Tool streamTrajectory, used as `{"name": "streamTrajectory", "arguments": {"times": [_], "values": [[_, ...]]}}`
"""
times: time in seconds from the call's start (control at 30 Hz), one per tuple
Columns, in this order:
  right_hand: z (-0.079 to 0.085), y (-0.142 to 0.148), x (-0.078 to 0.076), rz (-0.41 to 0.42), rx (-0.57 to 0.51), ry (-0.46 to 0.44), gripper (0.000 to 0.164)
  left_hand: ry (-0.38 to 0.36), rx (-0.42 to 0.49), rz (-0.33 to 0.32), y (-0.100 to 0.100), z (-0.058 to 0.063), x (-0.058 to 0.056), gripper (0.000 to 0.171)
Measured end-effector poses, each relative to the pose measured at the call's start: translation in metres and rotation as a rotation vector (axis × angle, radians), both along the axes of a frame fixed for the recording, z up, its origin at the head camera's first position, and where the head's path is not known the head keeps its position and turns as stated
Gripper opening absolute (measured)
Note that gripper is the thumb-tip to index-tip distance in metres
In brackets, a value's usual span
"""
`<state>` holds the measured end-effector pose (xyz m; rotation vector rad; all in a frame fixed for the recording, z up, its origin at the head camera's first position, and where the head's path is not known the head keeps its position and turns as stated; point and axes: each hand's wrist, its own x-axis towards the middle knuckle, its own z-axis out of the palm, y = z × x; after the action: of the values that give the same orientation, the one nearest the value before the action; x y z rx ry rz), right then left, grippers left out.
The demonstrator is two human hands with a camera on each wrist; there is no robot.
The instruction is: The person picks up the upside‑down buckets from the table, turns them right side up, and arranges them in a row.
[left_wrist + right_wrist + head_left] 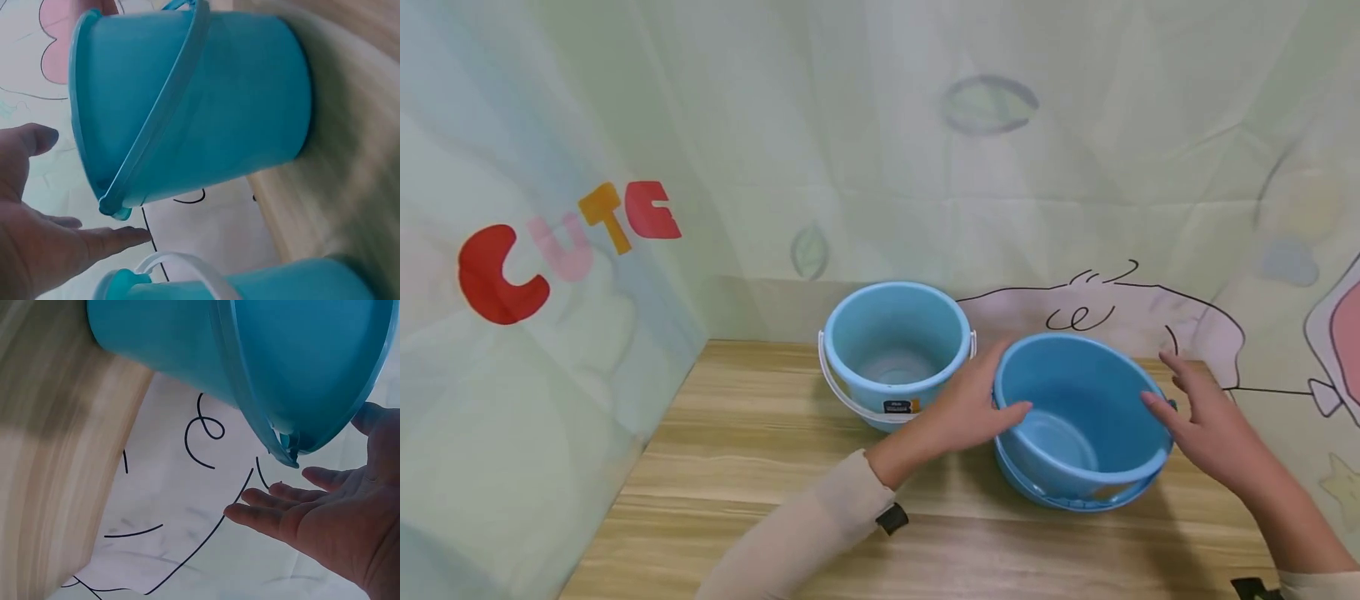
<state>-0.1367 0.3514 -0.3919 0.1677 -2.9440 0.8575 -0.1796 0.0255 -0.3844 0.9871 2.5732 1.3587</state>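
A darker blue bucket (1078,404) stands at the right of the wooden table, its blue handle (159,112) hanging down along the near side. My left hand (973,404) is at the left side of its rim, thumb over the opening and fingers outside, spread and fairly straight. On the other side, my right hand (1206,425) has its thumb at the rim (375,375) and its fingers extended, apart from the bucket wall. To the left stands a lighter blue bucket (895,333) with a white handle (850,400), partly behind my left hand. Nothing is visible inside either bucket.
The wooden table (737,467) ends at a printed curtain (880,150) behind the buckets and on the left. The lighter bucket stands close to the back edge, a short gap from the darker one.
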Motion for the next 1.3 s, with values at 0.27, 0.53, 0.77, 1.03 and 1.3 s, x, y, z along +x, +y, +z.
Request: {"name": "streamTrajectory", "arguments": {"times": [0.27,0.53,0.77,1.03,1.3], "values": [[-0.01,-0.004,0.015,-0.018,0.008,-0.023,0.082,-0.02,0.07,0.004,-0.006,-0.013,0.014,0.081],[-0.013,-0.003,0.024,0.003,-0.114,-0.09,0.076,-0.14,0.098,0.063,-0.009,-0.016,0.026,0.079],[-0.014,-0.002,0.031,0.009,-0.098,-0.124,0.072,-0.139,0.185,0.072,-0.007,-0.02,0.031,0.074],[-0.012,-0.003,0.028,0.016,-0.085,-0.14,0.072,-0.122,0.204,0.099,-0.002,-0.023,0.032,0.074],[-0.015,-0.002,0.024,0.027,-0.11,-0.159,0.073,-0.152,0.179,0.127,0.002,-0.024,0.028,0.078]]}}
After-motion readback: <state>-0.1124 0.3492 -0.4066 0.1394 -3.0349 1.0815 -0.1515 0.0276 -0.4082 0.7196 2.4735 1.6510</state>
